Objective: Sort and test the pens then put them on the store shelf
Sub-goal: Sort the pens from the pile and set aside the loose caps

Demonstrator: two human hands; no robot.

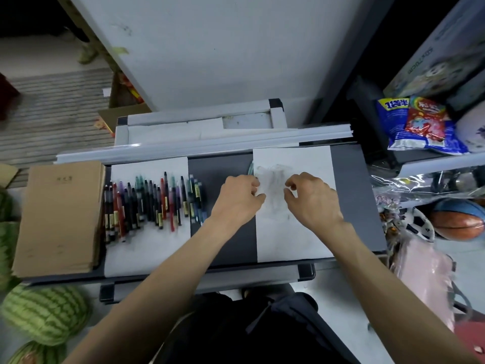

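- Pens (154,203): a long row of mixed colours lies side by side on the left sheet (147,248), just beside a stack of brown notebooks (57,216).
- Teal pen (250,168): only one end shows, above the left hand's knuckles at the left edge of the test sheet (294,232).
- Left hand (236,199): fingers curled in, apparently gripping the teal pen. The contact itself is hidden.
- Right hand (313,199): it hovers over the test sheet with fingers loosely curled, thumb and forefinger apart, and nothing visible between them.
- Test sheet: grey scribbles in its upper half suggest that some pens have already been tried.
- Store shelf (441,160): it stands to the right and holds snack bags (420,127). No pens are visible on it.
- Progress, as a judgement: sorting looks largely done and testing is under way. Whether the row is tested cannot be told, and shelving has not begun.
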